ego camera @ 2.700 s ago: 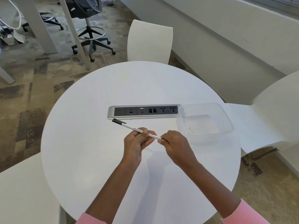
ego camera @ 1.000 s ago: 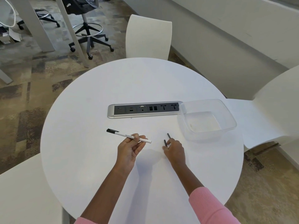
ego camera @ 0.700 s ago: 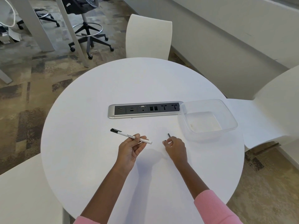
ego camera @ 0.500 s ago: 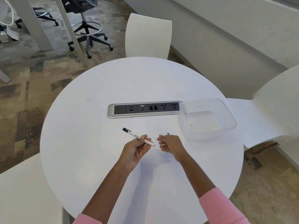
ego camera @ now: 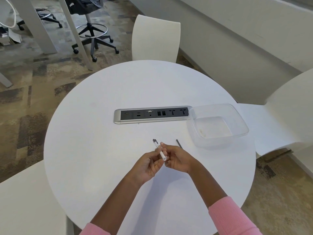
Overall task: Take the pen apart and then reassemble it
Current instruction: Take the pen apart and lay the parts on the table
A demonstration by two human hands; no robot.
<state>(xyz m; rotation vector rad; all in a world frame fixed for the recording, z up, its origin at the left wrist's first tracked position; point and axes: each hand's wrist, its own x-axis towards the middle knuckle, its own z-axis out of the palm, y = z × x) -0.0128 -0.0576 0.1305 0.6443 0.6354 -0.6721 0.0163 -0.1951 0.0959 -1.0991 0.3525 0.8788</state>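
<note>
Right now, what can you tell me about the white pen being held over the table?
The pen is a slim white barrel, plastic by its look, with a dark cap and clip at its far end. It is held above the round white table, its open near end toward the camera. The left hand and the right hand both touch it. A small dark piece lies apart on the table.

Your left hand (ego camera: 149,164) is raised, fingers curled, pinching the pen (ego camera: 160,150). Your right hand (ego camera: 177,158) sits just beside it, thumb and forefinger also on the pen. Both forearms converge.
</note>
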